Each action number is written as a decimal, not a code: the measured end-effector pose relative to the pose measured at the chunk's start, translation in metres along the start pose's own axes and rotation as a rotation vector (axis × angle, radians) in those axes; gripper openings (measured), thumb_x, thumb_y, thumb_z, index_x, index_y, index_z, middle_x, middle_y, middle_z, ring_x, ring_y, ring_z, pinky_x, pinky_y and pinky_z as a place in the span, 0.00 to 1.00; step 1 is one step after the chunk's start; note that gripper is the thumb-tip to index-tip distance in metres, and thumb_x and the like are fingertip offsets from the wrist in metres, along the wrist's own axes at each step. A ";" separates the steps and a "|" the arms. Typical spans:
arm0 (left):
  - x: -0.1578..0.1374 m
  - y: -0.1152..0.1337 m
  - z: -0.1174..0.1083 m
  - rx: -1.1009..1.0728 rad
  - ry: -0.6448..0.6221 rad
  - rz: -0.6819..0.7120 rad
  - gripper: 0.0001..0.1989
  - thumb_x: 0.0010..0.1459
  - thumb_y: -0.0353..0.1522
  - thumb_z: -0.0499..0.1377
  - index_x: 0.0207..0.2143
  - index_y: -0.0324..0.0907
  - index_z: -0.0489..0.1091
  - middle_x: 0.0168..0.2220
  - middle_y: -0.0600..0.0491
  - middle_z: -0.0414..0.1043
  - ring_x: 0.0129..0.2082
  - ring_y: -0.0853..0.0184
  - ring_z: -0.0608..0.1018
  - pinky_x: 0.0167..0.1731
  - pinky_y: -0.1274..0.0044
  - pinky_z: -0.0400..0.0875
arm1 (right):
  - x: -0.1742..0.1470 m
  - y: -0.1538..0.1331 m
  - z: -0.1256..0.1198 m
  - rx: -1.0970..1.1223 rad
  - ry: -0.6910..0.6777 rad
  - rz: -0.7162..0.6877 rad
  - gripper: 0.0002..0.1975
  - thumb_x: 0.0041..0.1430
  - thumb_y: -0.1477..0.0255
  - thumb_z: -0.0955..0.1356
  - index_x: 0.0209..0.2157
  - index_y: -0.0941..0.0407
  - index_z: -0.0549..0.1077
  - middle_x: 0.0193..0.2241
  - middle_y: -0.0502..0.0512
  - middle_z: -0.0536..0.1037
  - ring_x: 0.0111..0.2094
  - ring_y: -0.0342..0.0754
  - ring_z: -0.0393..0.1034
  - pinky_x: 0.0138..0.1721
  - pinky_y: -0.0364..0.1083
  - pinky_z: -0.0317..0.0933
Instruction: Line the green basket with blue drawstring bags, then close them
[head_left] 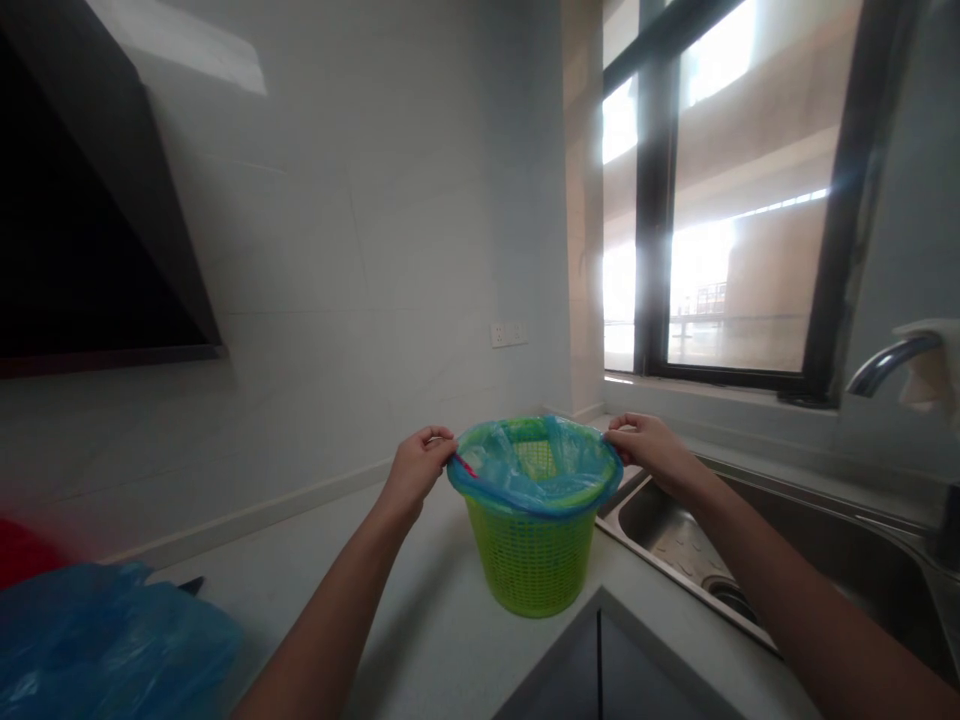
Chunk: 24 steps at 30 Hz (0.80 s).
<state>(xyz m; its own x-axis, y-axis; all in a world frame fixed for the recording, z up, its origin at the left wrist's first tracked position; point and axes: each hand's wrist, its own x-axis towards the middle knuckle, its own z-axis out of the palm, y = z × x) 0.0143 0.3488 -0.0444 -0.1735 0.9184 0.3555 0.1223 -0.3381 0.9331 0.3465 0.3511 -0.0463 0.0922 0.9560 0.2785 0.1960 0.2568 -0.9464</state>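
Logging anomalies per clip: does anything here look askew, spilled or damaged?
Nothing stands out. The green plastic mesh basket stands upright on the pale countertop, its blue plastic liner bag folded over the rim, pinched by the left hand and right hand.

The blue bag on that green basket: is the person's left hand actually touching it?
Touching. The head view shows the left hand pinching the blue bag at the rim of the green basket.

Green mesh basket (534, 560) stands upright, blue bag (534, 470) lining it.
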 end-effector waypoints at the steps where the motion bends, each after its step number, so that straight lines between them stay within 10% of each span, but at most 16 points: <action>1: -0.003 0.003 0.001 0.038 -0.032 0.020 0.14 0.41 0.36 0.65 0.30 0.40 0.69 0.19 0.60 0.63 0.19 0.74 0.62 0.21 0.80 0.51 | 0.000 0.000 -0.001 -0.032 0.016 -0.021 0.05 0.45 0.73 0.70 0.28 0.58 0.71 0.14 0.46 0.68 0.17 0.40 0.60 0.21 0.40 0.56; 13: -0.042 0.045 -0.004 0.373 -0.345 -0.020 0.06 0.46 0.34 0.57 0.26 0.41 0.70 0.18 0.58 0.61 0.19 0.72 0.59 0.20 0.79 0.49 | 0.014 0.019 0.004 -0.115 0.127 -0.218 0.13 0.48 0.66 0.68 0.34 0.59 0.77 0.29 0.57 0.80 0.32 0.50 0.73 0.33 0.46 0.63; 20: -0.043 0.048 -0.010 0.429 -0.321 -0.052 0.11 0.49 0.39 0.58 0.24 0.41 0.70 0.17 0.57 0.61 0.18 0.71 0.61 0.19 0.78 0.49 | 0.014 0.023 0.010 -0.122 0.076 -0.223 0.15 0.49 0.65 0.69 0.37 0.58 0.76 0.34 0.58 0.80 0.34 0.50 0.73 0.37 0.48 0.66; 24: -0.029 0.047 -0.018 0.348 -0.105 -0.098 0.11 0.48 0.41 0.57 0.25 0.42 0.68 0.15 0.58 0.59 0.16 0.71 0.58 0.17 0.78 0.49 | 0.017 0.023 0.006 -0.181 0.135 -0.122 0.12 0.52 0.68 0.67 0.38 0.58 0.73 0.37 0.59 0.77 0.33 0.48 0.72 0.34 0.47 0.67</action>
<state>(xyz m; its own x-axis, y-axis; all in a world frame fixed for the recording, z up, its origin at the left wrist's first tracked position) 0.0076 0.3029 -0.0100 -0.1020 0.9650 0.2417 0.4378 -0.1746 0.8819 0.3472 0.3741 -0.0647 0.1846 0.8887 0.4197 0.3844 0.3277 -0.8630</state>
